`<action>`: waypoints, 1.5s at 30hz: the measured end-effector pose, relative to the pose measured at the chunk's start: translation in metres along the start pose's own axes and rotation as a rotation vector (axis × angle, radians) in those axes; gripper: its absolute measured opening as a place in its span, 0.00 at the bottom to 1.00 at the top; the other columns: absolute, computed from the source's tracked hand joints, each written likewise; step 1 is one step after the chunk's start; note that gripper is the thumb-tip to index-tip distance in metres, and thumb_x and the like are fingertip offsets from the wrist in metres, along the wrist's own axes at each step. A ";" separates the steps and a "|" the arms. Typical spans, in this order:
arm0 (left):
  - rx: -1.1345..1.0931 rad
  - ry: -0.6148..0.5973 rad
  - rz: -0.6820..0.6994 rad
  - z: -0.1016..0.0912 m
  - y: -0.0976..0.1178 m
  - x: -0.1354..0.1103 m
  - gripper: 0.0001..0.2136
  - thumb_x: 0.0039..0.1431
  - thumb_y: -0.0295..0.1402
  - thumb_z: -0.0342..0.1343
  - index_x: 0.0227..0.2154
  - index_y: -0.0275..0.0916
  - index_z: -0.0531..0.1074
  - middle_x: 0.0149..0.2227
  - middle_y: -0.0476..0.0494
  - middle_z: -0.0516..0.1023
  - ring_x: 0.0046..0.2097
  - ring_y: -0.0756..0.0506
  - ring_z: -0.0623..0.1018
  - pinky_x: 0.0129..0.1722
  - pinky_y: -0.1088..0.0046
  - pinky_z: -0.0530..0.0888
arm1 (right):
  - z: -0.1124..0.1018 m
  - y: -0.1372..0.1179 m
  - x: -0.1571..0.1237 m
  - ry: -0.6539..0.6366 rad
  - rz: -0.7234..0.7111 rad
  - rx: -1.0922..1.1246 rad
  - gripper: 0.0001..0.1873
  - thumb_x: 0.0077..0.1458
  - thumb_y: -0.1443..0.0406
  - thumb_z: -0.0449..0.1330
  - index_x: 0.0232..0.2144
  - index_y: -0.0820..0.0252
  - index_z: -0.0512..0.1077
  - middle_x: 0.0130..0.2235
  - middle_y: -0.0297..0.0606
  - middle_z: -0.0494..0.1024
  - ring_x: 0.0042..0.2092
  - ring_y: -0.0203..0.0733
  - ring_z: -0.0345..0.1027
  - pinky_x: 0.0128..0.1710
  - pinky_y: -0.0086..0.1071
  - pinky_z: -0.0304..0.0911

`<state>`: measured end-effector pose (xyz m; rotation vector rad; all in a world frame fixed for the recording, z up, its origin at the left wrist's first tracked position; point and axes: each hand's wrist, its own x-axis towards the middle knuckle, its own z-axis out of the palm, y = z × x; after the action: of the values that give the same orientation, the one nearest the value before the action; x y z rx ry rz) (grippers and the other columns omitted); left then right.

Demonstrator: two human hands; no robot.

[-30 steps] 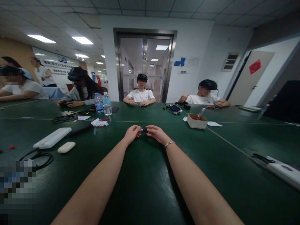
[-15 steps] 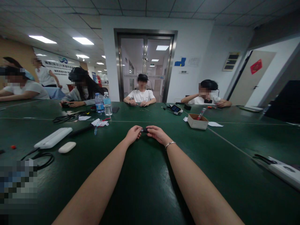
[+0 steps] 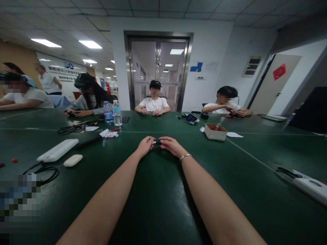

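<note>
Over the middle of the green table (image 3: 153,190), both my hands are closed on a small black-and-silver stick (image 3: 157,142), too small to identify further. My left hand (image 3: 145,146) pinches its silver end between thumb and fingers. At the black end, my right hand (image 3: 171,145) grips with thumb and fingertips; a silver bracelet (image 3: 185,158) circles that wrist. The stick lies level between the hands, and its ends are hidden by my fingers.
To the left lie a white power bank (image 3: 58,150), a white oval case (image 3: 73,160) and black cables (image 3: 74,127). Two water bottles (image 3: 117,114) stand beyond. A small cardboard box (image 3: 215,133) sits right. Co-workers (image 3: 154,102) sit across the table.
A bit more bright silver shows by my left fingers; my hands have barely moved. The co-worker at right has lowered a raised hand to the table.
</note>
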<state>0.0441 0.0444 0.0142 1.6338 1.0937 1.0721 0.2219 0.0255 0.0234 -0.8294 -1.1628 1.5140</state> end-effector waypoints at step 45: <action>0.009 0.002 -0.017 0.001 0.007 -0.005 0.12 0.54 0.36 0.49 0.38 0.36 0.69 0.26 0.48 0.68 0.22 0.54 0.65 0.18 0.81 0.62 | 0.001 -0.001 -0.001 0.000 -0.003 0.003 0.08 0.49 0.74 0.62 0.34 0.66 0.72 0.34 0.40 0.73 0.27 0.31 0.68 0.27 0.22 0.69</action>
<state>0.0449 0.0377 0.0199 1.6287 1.1133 1.0596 0.2218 0.0241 0.0250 -0.8251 -1.1609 1.5130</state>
